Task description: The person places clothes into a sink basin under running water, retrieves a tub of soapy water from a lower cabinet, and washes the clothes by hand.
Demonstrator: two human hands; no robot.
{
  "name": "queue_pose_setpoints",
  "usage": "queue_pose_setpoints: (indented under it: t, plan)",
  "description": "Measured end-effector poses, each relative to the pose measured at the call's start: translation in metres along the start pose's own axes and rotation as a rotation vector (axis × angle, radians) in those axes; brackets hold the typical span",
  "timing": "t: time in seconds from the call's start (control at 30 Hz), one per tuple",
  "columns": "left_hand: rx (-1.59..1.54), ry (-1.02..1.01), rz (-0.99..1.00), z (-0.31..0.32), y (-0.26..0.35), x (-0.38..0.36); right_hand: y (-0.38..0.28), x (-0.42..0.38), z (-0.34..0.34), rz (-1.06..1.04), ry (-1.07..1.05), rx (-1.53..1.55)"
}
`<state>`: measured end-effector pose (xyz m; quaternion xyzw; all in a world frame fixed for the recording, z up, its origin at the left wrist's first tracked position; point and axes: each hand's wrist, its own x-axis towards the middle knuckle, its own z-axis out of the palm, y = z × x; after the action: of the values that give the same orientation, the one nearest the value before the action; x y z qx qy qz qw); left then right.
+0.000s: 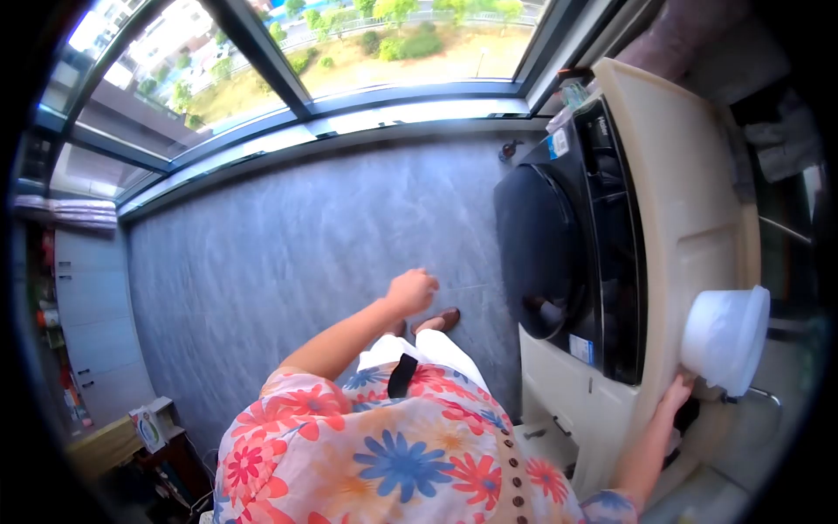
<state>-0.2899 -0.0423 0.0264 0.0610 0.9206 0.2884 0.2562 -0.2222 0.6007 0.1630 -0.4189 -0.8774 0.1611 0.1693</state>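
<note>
A white, translucent plastic tub (720,336) with a wide rim is at the right, tilted over the edge of the cream counter. My right hand (675,396) grips it at its lower side, the fingers partly hidden behind it. My left hand (412,293) hangs in front of my body above the floor. Its fingers are loosely curled in, and nothing shows in them.
A black front-loading washing machine (541,249) stands under the cream counter (690,192) at the right. Windows (410,52) run along the far side. White cabinets (100,323) line the left. Beneath me is grey floor (288,236).
</note>
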Motion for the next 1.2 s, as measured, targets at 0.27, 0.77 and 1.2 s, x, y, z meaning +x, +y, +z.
queue_pose_setpoints:
  t: [0.27, 0.77, 1.2]
  plan:
    - [-0.050, -0.054, -0.498, 0.009, -0.130, -0.070, 0.014, 0.002, -0.014, -0.021, -0.108, -0.046]
    - [-0.190, -0.009, -0.726, 0.049, -0.273, -0.192, 0.015, -0.086, -0.037, -0.267, -0.109, -0.241]
    - [-0.133, 0.035, -0.707, 0.052, -0.260, -0.232, -0.031, -0.258, -0.044, -0.199, -0.309, 0.149]
